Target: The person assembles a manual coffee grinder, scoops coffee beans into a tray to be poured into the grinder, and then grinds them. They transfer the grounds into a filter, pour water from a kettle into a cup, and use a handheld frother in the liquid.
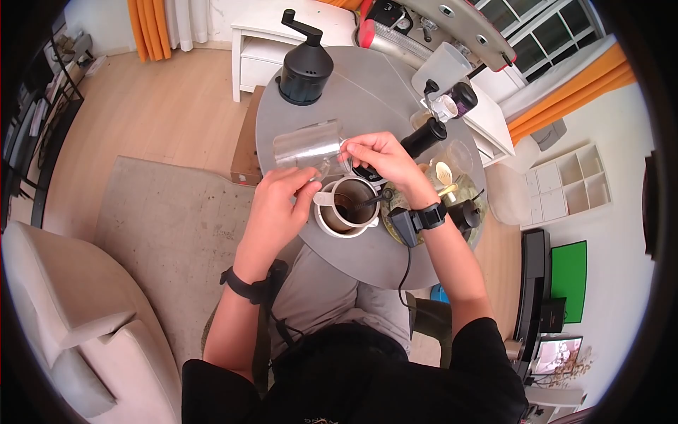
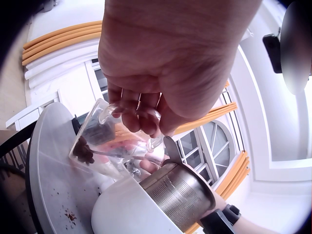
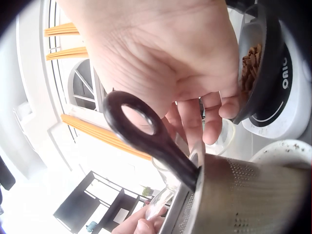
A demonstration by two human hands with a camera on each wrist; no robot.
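Over the table a clear glass jug point(image 1: 304, 145) lies tilted nearly on its side, tipped above the mesh strainer. The left hand point(image 1: 275, 208) has its fingers curled through the jug's glass handle point(image 2: 155, 141). Thumb and fingertips of the right hand point(image 1: 385, 159) pinch the jug's near end. Through the glass a brown crumbly clump point(image 2: 84, 151) shows, with a thin bar beside it. Just below both hands, a metal mesh strainer point(image 2: 178, 197) stands in a white pot point(image 2: 124, 209), dark residue inside. A dark ring-ended handle point(image 3: 141, 131) sticks out of the strainer.
A white scale point(image 3: 297, 97) carries a black dish point(image 3: 265, 63) with brown pieces. A black hand-cranked grinder point(image 1: 306, 71) stands on the grey table point(image 1: 367, 78). To the right are a black cylinder point(image 1: 424, 138), spoons point(image 1: 443, 173) and a tray point(image 1: 480, 219). Brown crumbs point(image 2: 70, 214) lie on the tabletop.
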